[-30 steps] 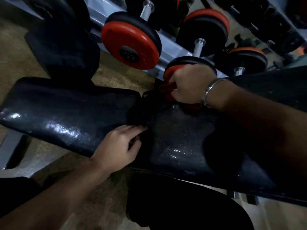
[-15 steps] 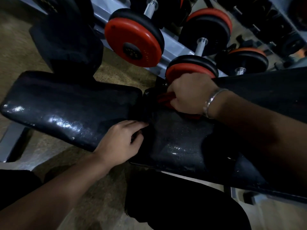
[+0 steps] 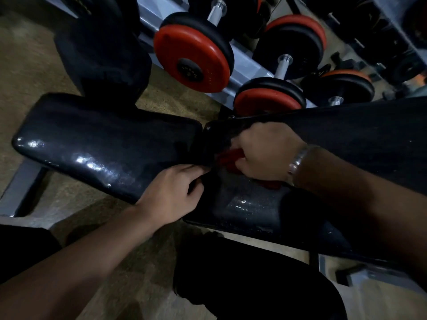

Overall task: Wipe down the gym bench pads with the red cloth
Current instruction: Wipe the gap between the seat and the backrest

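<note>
The gym bench has two glossy black pads: a seat pad [image 3: 97, 144] on the left and a longer back pad [image 3: 254, 204] running right. My right hand [image 3: 265, 153] presses a bunched red cloth [image 3: 231, 158] onto the back pad close to the gap between the pads; only bits of red show under the fingers. My left hand [image 3: 171, 192] rests with curled fingers on the near edge at that gap, gripping the seat pad's corner. A metal bracelet sits on my right wrist.
A grey rack behind the bench holds red-and-black dumbbells [image 3: 194, 56] close to the back pad's far edge. Another dark padded piece [image 3: 101, 56] stands at the back left. The bench's grey steel frame [image 3: 20, 192] shows at lower left; my dark-clothed knee [image 3: 254, 285] is below the pad.
My right hand has slid the red cloth from the back pad's far edge toward me across the pad. My left hand has stayed at the gap.
</note>
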A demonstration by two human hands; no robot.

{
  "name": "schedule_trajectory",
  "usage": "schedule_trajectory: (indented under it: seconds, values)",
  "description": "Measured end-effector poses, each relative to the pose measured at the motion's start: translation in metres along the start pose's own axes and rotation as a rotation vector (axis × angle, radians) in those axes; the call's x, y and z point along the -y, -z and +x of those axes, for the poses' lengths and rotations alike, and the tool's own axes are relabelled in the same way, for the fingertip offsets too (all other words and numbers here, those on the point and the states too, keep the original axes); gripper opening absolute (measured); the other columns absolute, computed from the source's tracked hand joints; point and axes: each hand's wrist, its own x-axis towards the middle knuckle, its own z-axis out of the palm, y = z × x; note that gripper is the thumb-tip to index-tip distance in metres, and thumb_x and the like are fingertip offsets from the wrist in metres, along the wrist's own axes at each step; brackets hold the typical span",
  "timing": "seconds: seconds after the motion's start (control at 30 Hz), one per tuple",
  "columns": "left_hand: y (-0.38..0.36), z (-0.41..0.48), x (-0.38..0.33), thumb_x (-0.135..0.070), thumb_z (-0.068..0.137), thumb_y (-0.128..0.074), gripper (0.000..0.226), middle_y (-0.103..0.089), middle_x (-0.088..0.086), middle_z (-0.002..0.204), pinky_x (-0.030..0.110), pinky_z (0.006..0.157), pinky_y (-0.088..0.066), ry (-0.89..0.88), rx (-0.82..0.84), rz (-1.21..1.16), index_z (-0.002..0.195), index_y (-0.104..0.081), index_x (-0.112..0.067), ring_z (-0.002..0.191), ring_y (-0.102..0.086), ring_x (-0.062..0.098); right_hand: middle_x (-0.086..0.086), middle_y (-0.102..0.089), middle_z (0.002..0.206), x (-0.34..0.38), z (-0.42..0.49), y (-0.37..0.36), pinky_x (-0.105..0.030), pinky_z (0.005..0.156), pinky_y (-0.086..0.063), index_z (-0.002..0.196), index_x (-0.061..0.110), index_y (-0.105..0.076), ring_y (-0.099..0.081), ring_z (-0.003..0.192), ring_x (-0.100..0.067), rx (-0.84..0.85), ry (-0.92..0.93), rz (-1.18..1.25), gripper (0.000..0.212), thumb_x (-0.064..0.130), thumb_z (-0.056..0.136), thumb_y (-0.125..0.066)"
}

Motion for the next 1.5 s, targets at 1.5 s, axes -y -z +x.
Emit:
schedule_trajectory:
  seconds: [1.5]
  values:
    - [0.004, -0.005, 0.005, -0.003, 0.092, -0.059, 0.062, -0.052, -0.010, 0.152, 0.030, 0.121, -0.036, 0.035, 0.106, -0.082, 0.149, -0.053, -0.027, 0.142, -0.046, 0.007, 0.017, -0.059, 0.138, 0.086, -0.081, -0.034, -0.028, 0.061, -0.051, 0.112, 0.029, -0.067, -0.073, 0.089, -0.016, -0.089, -0.370, 0.137, 0.026, 0.031, 0.087, -0.061]
